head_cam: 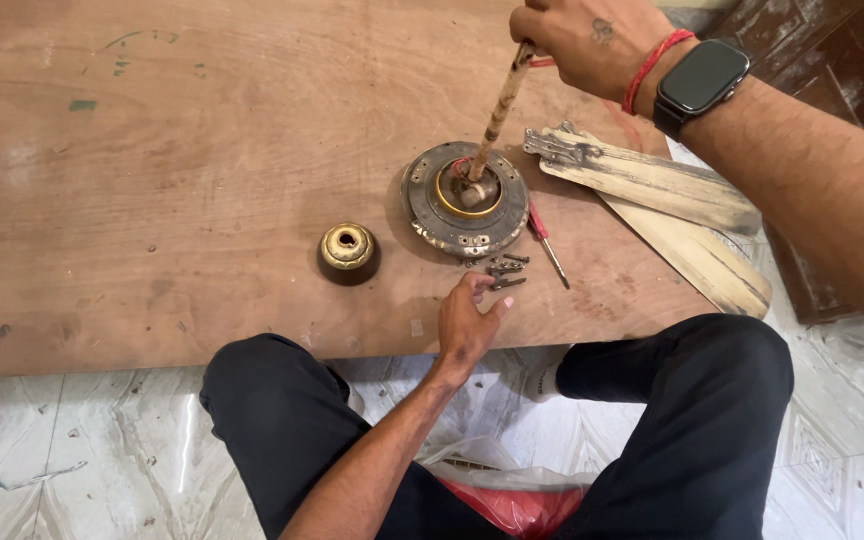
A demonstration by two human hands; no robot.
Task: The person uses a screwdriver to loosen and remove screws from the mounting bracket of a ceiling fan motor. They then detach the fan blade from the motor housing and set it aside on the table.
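Observation:
A round, grimy fan motor housing (430,212) with a brass ring lies on the brown wooden board (152,180). A worn downrod (500,108) rises from its centre, tilted up to the right. My right hand (582,40) is shut on the rod's top end; it wears a red thread and a dark smartwatch. My left hand (467,320) reaches over the board's near edge, fingertips touching a small pile of dark screws (505,272) in front of the housing. A brass cup-shaped cover (347,248) stands left of the housing.
A red-handled screwdriver (546,240) lies right of the housing. Two worn pale fan blades (652,185) rest at the board's right edge. My knees in black trousers are over a marble floor, with a red and clear plastic bag (512,500) between them.

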